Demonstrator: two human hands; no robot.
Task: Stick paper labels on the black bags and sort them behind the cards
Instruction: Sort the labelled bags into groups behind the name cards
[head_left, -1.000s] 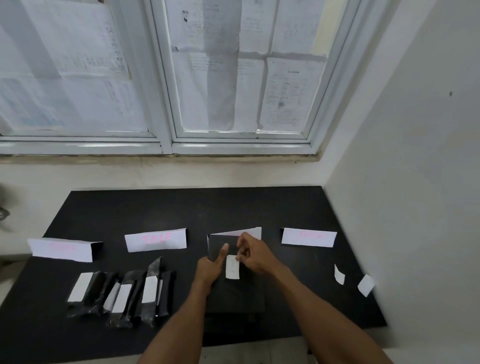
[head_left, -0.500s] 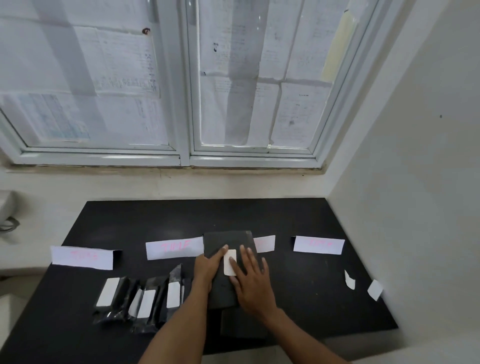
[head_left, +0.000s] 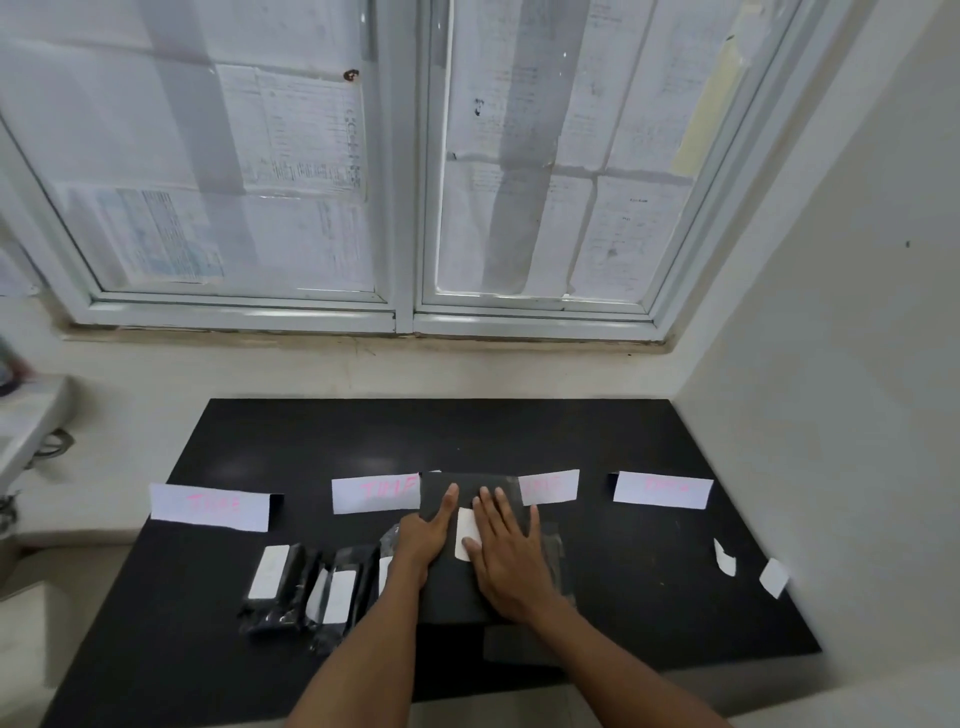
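Two hands flat on my black plastic bag: left hand straight-fingered, right hand spread over the white paper label, lengthwise toward the folded white cards ahead.

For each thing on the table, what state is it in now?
left hand: flat, fingers straight, on black bag
right hand: flat, pressing paper label onto bag
labelled bags: lying side by side, left
cards: standing in a row
loose labels: lying at right
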